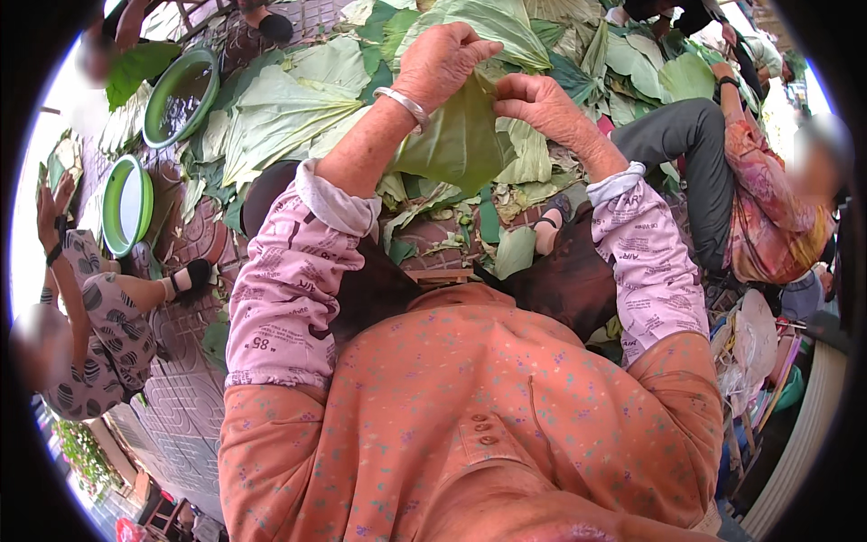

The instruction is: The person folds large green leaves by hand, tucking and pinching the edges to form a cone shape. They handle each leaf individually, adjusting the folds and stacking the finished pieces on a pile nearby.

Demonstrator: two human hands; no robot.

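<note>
My left hand (438, 63), with a silver bangle at the wrist, is closed in a pinch on the top of a large green leaf (442, 149), which hangs below and between my hands. My right hand (537, 104) pinches the leaf's right edge with thumb and fingertips. Beneath and beyond it, several pale and dark green leaves (289, 108) lie spread over one another, some large and creased. My forearms wear pink printed sleeve covers, and my feet show partly among the leaves.
Two green basins (181, 98) stand on red paving (172, 271) at left. A seated co-worker (90, 343) in patterned grey is at left, another (768, 199) in orange-pink at right. More people sit along the top. Plastic bags and assorted items (750, 352) lie at lower right.
</note>
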